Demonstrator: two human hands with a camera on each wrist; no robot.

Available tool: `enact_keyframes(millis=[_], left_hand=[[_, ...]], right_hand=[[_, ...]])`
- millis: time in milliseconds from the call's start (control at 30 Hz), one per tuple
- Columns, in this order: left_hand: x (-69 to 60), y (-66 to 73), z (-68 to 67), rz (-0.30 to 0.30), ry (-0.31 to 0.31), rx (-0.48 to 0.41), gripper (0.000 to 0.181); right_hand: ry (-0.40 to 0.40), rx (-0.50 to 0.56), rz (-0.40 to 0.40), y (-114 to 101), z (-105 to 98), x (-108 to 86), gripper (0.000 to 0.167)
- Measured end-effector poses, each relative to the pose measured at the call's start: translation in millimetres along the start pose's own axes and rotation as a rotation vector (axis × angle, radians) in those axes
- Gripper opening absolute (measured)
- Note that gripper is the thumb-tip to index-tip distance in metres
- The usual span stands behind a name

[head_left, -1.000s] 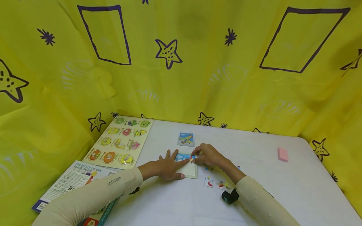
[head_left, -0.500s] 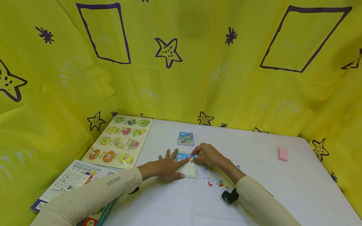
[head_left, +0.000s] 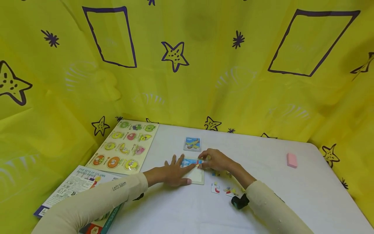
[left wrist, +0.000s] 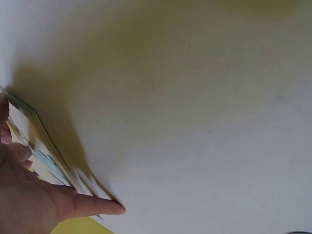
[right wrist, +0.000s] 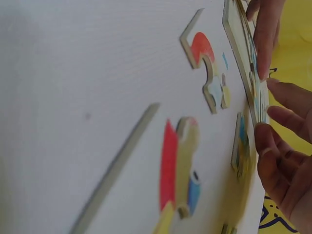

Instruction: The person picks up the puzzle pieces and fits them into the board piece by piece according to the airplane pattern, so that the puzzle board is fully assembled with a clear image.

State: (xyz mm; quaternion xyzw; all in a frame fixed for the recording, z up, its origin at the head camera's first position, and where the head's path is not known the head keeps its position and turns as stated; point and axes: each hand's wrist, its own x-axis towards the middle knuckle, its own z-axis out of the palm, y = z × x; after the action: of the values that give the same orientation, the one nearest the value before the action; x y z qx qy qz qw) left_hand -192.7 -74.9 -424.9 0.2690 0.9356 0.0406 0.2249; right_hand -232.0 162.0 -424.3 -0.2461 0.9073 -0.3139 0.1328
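A small puzzle board lies on the white table, with blue sky pieces along its far end and a bare pale area nearer me. My left hand rests spread over its left side, index finger reaching a red-and-yellow puzzle piece. At the board's far right corner, my right hand pinches that piece with bent fingers; its fingertips hide part of it. In the left wrist view the thumb extends past the board's edge. Loose puzzle pieces lie right of the board, one red-cornered piece showing in the right wrist view.
A finished-looking airplane picture lies beyond the board. A fruit board and a printed box occupy the left side. A pink block sits far right. Yellow patterned cloth hangs behind the table.
Both hands stay at the board in nearly the same pose. My right wrist and forearm have shifted slightly rightward. The camera view has tilted a little.
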Motion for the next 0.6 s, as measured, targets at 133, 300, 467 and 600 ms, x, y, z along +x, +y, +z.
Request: enact_keyframes(millis=[133,300,467,600], left_hand=[[-2.5,-3.3,-1.2,0.006,-0.001,-0.015,0.075],[-4.3,-13.3,2.7,0.029,0.007,-0.019,0.08],[-11.7,-20.2,4.1,-0.001,0.048,-0.024,0.081],[-17.2,-24.4,5.0,-0.043,0.057,-0.034,0.081]], right_hand=[[0.019,0.004,-0.024,8.2,-0.6,-5.6,0.038],[0.056,0.026,0.035,20.3,-5.8,-21.1,0.036],[0.101,0.013,0.079,28.3,-9.6,-38.6,0.035],[0.106,-0.044,0.103,29.6,-7.6,-48.6,0.037]])
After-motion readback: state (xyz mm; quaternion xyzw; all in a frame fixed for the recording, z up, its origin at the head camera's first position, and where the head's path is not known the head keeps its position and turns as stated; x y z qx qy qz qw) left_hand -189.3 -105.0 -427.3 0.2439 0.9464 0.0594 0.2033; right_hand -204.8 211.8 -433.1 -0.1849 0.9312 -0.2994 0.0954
